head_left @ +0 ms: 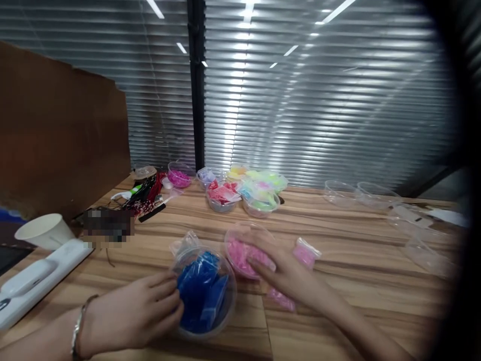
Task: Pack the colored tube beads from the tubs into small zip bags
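Note:
My left hand, with a bracelet on the wrist, has its fingers bent against the left rim of a clear plastic bowl. Inside that bowl lie shiny blue plastic packets. My right hand reaches over a second clear bowl that holds pink material. Its fingers are spread and slightly blurred above the pink contents, hiding part of them. Small clear bags with pink contents lie on the table beside and under my right forearm. A crumpled clear bag rests behind the blue packets' bowl.
Clear bowls with red packets, pastel packets and magenta material stand at the back. Clear containers line the right. Red and black wires, a paper cup, a white device and a cardboard box occupy the left.

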### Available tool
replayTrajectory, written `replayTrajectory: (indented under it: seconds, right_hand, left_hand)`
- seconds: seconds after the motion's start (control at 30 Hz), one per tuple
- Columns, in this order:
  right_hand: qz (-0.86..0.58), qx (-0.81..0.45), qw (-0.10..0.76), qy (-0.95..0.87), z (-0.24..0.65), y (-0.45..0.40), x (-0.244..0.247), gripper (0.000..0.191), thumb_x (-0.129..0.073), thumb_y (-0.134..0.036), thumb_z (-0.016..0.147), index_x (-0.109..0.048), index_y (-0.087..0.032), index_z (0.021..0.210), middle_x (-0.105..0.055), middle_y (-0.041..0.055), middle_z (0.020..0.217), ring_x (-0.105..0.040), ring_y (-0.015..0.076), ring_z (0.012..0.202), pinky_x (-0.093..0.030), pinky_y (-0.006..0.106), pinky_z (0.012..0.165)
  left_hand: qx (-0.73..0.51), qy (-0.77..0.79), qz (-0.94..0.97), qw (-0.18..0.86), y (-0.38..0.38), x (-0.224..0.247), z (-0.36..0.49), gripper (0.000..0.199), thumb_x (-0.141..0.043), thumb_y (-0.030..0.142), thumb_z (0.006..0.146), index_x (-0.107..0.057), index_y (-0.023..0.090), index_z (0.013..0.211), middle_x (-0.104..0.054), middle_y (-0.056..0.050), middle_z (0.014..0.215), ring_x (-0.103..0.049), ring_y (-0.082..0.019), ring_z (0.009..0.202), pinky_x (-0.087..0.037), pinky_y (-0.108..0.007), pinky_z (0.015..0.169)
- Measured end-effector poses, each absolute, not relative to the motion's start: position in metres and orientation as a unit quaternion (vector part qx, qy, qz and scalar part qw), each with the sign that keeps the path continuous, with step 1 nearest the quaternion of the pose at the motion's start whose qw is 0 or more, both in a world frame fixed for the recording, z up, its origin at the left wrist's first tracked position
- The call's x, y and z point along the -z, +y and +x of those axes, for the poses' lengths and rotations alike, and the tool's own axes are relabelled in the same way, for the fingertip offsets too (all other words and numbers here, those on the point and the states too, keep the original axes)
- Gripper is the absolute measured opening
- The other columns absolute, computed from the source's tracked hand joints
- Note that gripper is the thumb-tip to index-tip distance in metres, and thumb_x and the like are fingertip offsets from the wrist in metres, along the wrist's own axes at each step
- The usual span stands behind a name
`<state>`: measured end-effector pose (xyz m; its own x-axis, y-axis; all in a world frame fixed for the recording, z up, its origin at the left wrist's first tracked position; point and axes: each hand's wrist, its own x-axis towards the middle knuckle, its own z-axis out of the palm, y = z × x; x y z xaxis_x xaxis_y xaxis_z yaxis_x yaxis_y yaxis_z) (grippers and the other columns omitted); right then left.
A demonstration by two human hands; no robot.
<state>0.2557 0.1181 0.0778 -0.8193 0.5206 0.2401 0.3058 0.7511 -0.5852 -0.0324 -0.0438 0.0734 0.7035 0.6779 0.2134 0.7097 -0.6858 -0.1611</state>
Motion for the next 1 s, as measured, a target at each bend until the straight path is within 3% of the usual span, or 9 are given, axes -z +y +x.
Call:
replayTrajectory:
  seconds: [0.07, 0.2, 0.33, 0.47, 0.63, 0.7, 0.8, 0.9, 1.0]
  right_hand:
    - [-0.188, -0.310, 0.142, -0.921, 0.254, 0.092, -0.087, 0.045, -0.052, -0.039, 0.094, -0.041, -0.035, 0.138, -0.051, -0.0012, 0.138, -0.046, 0.0174, 0.127, -0.040, 0.034, 0.106]
    - [-0.166, -0.304, 0.094, -0.933, 0.245, 0.069, -0.086, 0.056, -0.056, -0.044, 0.091, -0.036, -0.034, 0.143, -0.050, 0.0006, 0.138, -0.045, 0.0204, 0.126, -0.039, 0.037, 0.107]
    - [-0.149, -0.272, 0.070, -0.948, 0.228, 0.074, -0.073, 0.038, -0.051, -0.030, 0.095, -0.050, -0.032, 0.133, -0.055, 0.0014, 0.130, -0.049, 0.0199, 0.118, -0.041, 0.037, 0.101]
    - [-0.137, -0.261, 0.074, -0.953, 0.211, 0.083, -0.072, 0.018, -0.053, -0.024, 0.094, -0.067, -0.027, 0.106, -0.064, 0.0017, 0.109, -0.053, 0.0192, 0.109, -0.042, 0.034, 0.096]
    - [-0.149, -0.239, 0.075, -0.957, 0.201, 0.087, -0.080, 0.016, -0.052, -0.026, 0.095, -0.068, -0.023, 0.100, -0.065, 0.0027, 0.100, -0.058, 0.0192, 0.097, -0.046, 0.031, 0.085]
    - [-0.156, -0.215, 0.084, -0.960, 0.200, 0.086, -0.081, 0.017, -0.050, -0.023, 0.096, -0.067, -0.021, 0.097, -0.066, 0.0035, 0.098, -0.060, 0.0186, 0.092, -0.047, 0.029, 0.079]
    - [-0.155, -0.159, 0.073, -0.972, 0.198, 0.082, -0.081, 0.017, -0.049, -0.018, 0.095, -0.066, -0.019, 0.089, -0.067, 0.0043, 0.094, -0.062, 0.0184, 0.083, -0.046, 0.028, 0.071]
    - [-0.166, -0.136, 0.042, -0.976, 0.198, 0.079, -0.090, 0.014, -0.050, -0.016, 0.094, -0.064, -0.019, 0.090, -0.067, 0.0031, 0.091, -0.062, 0.0186, 0.078, -0.045, 0.029, 0.066]
    - [-0.199, -0.184, 0.076, -0.960, 0.200, 0.079, -0.104, 0.019, -0.046, -0.024, 0.097, -0.062, -0.023, 0.108, -0.066, 0.0025, 0.100, -0.062, 0.0191, 0.088, -0.047, 0.030, 0.073]
  left_hand:
    - [0.065, -0.371, -0.923, 0.077, -0.046, -0.068, -0.026, 0.026, -0.056, 0.024, 0.089, -0.060, 0.021, 0.114, -0.068, -0.008, 0.104, -0.060, -0.021, 0.103, -0.039, -0.040, 0.109]
    - [0.082, -0.378, -0.922, -0.033, -0.040, -0.074, -0.037, 0.069, -0.061, 0.055, 0.081, -0.044, 0.018, 0.138, -0.061, -0.013, 0.125, -0.052, -0.029, 0.121, -0.035, -0.045, 0.111]
    - [0.117, -0.415, -0.901, -0.055, -0.020, -0.076, -0.054, 0.049, -0.054, 0.040, 0.092, -0.045, 0.023, 0.137, -0.059, -0.009, 0.131, -0.054, -0.024, 0.118, -0.036, -0.040, 0.108]
    - [0.163, -0.401, -0.897, -0.088, 0.006, -0.074, -0.048, 0.035, -0.053, 0.038, 0.093, -0.055, 0.020, 0.123, -0.065, -0.009, 0.116, -0.059, -0.023, 0.107, -0.042, -0.037, 0.100]
    - [0.183, -0.376, -0.896, -0.148, 0.019, -0.070, -0.026, 0.056, -0.059, 0.060, 0.082, -0.055, 0.017, 0.119, -0.066, -0.011, 0.107, -0.061, -0.025, 0.098, -0.046, -0.034, 0.087]
    - [0.168, -0.391, -0.897, -0.121, 0.020, -0.066, -0.021, 0.052, -0.056, 0.062, 0.083, -0.059, 0.016, 0.108, -0.066, -0.010, 0.099, -0.061, -0.025, 0.091, -0.046, -0.035, 0.083]
    - [0.138, -0.394, -0.903, -0.101, 0.022, -0.060, -0.019, 0.035, -0.053, 0.051, 0.089, -0.062, 0.017, 0.094, -0.067, -0.008, 0.089, -0.061, -0.024, 0.088, -0.046, -0.036, 0.082]
    - [0.147, -0.387, -0.902, -0.120, 0.022, -0.058, -0.021, 0.025, -0.053, 0.039, 0.091, -0.062, 0.017, 0.095, -0.067, -0.008, 0.091, -0.060, -0.023, 0.092, -0.046, -0.035, 0.086]
    - [0.173, -0.390, -0.893, -0.140, 0.021, -0.058, -0.025, 0.021, -0.051, 0.034, 0.092, -0.062, 0.016, 0.091, -0.066, -0.010, 0.097, -0.059, -0.023, 0.098, -0.046, -0.034, 0.089]
